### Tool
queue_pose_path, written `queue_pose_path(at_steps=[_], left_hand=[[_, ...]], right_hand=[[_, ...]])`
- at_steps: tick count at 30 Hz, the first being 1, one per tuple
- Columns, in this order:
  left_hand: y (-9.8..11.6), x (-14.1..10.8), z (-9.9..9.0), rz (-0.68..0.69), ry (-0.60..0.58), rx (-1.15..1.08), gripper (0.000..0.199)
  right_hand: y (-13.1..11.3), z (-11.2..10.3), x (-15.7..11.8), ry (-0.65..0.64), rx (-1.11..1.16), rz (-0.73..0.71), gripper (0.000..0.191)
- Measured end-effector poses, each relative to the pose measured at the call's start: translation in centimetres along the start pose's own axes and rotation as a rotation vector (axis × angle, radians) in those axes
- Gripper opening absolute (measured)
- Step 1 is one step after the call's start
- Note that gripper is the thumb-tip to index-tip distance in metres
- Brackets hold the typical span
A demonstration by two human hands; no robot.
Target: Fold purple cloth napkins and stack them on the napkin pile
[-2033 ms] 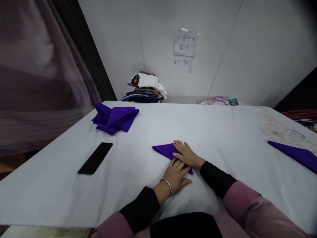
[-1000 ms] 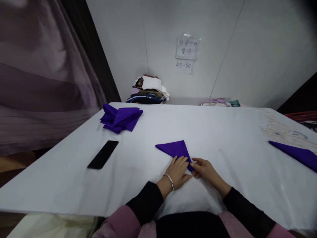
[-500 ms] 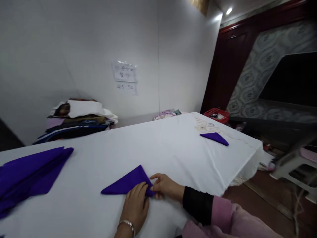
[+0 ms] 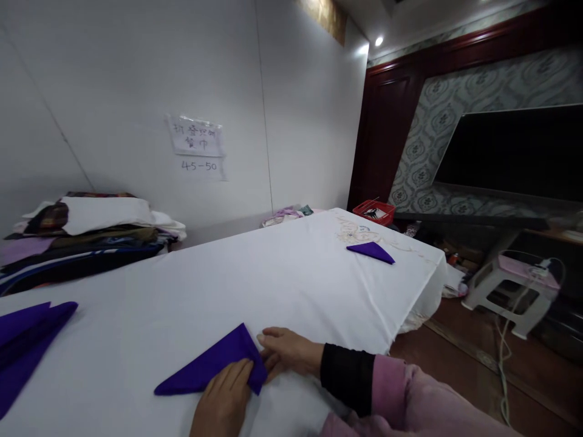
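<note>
A purple cloth napkin (image 4: 209, 361), folded into a triangle, lies on the white tablecloth in front of me. My left hand (image 4: 223, 397) rests flat across its lower right part, fingers stretched out and pressing the fabric. At the napkin's right edge, my right hand (image 4: 289, 352) has its lower fingers curled against the corner and seems to grip it; the fingertips are partly hidden. Farther back on the right sits a second, smaller folded purple napkin (image 4: 371, 251). A larger purple cloth (image 4: 27, 340) lies loosely folded at the left, cut off by the view's edge.
The white tablecloth (image 4: 282, 279) covers a long table against a pale wall. Piled clothes (image 4: 104, 227) stand at the back left. A red basket (image 4: 374, 212) is beyond the far end. To the right are a plastic stool (image 4: 510, 285) with a cable and a dark screen (image 4: 510, 155).
The view has turned to the right, so things sit farther left. Both hands stay at the same napkin, which looks slightly turned, its right corner pointing more downward.
</note>
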State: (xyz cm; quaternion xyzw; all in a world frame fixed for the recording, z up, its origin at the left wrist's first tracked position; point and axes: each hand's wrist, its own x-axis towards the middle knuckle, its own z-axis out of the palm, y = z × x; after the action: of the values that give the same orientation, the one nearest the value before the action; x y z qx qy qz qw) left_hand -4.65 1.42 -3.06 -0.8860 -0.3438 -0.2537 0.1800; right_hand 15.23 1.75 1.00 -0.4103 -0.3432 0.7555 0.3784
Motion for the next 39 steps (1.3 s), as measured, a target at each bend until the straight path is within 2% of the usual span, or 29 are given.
queue_pose_path(at_steps=[2,4,8,11,13,17,20,23,27,33,39], left_hand=[[0.3,0.1,-0.4,0.128,0.141,0.013,0.035],[0.6,0.2,-1.1,0.218,0.204,0.019,0.035],[0.8,0.4,-1.9,0.308,0.196,0.024,0.037],[0.8,0.4,-1.9,0.372,0.174,0.003,0.038],[0.9,0.5,-1.9,0.411,0.160,-0.023,0.038],[1.0,0.9,-2.4,0.469,0.120,-0.063,0.034],[0.7,1.2,-3.1,0.511,0.116,-0.069,0.028],[0.2,1.2,-3.5,0.536,0.109,-0.066,0.026],[-0.9,0.6,-3.9,0.519,0.102,-0.029,0.028],[-1.9,-0.2,-3.5,0.420,0.100,0.017,0.030],[-1.7,0.4,-2.9,0.401,0.104,-0.124,0.031]], right_hand=[[-0.2,-0.2,0.5,-0.064,0.076,0.020,0.072],[-0.4,-0.4,1.0,-0.075,0.120,0.049,0.077],[-1.1,-0.8,1.8,-0.051,0.091,0.090,0.097],[-1.8,-1.3,2.6,-0.036,0.012,0.122,0.099],[-2.5,-1.6,3.1,-0.064,-0.067,0.164,0.089],[-4.5,-1.5,4.1,-0.195,-0.313,0.231,0.057],[-5.7,-0.6,5.0,-0.282,-0.546,0.296,0.051],[-5.8,0.2,6.0,-0.350,-0.648,0.376,0.050],[-5.0,-0.3,6.4,-0.427,-0.573,0.431,0.041],[-4.2,-2.3,3.9,-0.331,-0.254,0.341,0.039],[-3.4,-2.9,1.5,-0.276,-0.071,0.261,0.042]])
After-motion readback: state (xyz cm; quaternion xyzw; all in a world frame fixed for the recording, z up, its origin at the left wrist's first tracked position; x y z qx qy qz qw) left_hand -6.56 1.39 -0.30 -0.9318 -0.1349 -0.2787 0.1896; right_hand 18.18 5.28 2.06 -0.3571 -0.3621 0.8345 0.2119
